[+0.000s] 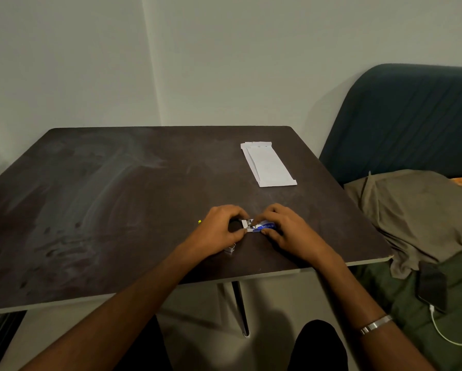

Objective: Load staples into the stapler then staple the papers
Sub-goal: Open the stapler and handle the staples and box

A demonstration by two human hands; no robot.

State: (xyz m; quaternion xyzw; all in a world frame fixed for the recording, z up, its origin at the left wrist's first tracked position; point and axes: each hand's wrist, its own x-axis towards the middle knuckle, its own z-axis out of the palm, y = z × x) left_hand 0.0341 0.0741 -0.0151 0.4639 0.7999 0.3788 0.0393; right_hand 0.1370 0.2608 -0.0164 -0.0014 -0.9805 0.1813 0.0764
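A small blue and white staple box (pixel 264 227) lies on the dark table (pixel 117 199) near its front edge. My right hand (pixel 286 228) grips the box's blue body. My left hand (pixel 219 231) pinches the box's white open end (pixel 247 225), where grey staples show. Under my left wrist a small metallic object (pixel 231 248) lies on the table, mostly hidden; I cannot tell whether it is the stapler. The white papers (pixel 268 164), folded in a long stack, lie flat at the back right of the table, well apart from both hands.
A tiny yellow-green speck (pixel 199 222) lies left of my left hand. A dark green sofa (pixel 411 119) with an olive cloth (pixel 422 212) stands right of the table. A black phone (pixel 433 287) on a white cable lies there.
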